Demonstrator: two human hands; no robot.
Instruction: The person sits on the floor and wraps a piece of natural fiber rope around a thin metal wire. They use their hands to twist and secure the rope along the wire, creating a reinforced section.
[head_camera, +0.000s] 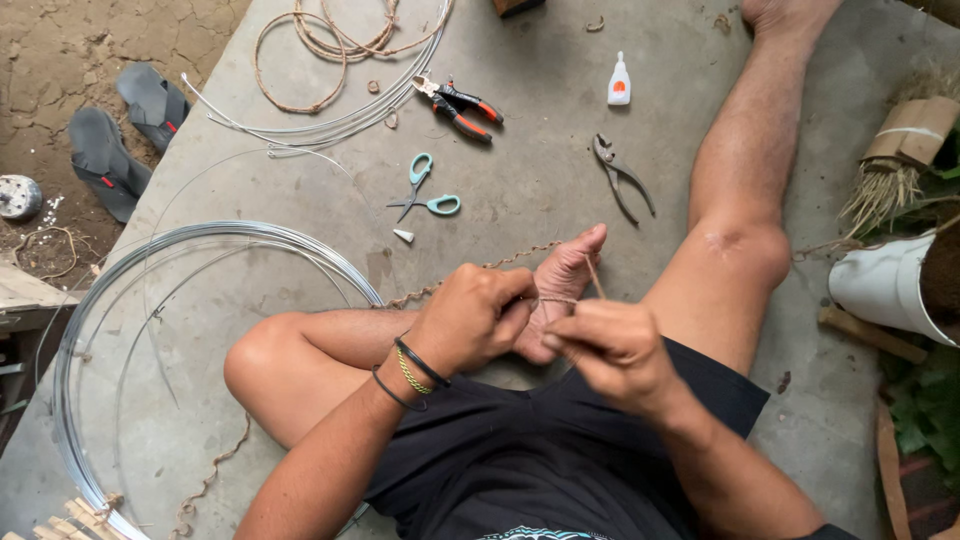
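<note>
Gripping twine: 2 hands, left, right

**Bare Limbs, Dark Clothes, Banded Wrist**

The person wears black shorts and a black shirt with a pale print at its lower edge. Just behind the left hand, the wrist carries two thin black bands and a yellow-green braided bracelet. Arms, legs and feet are bare.
</note>
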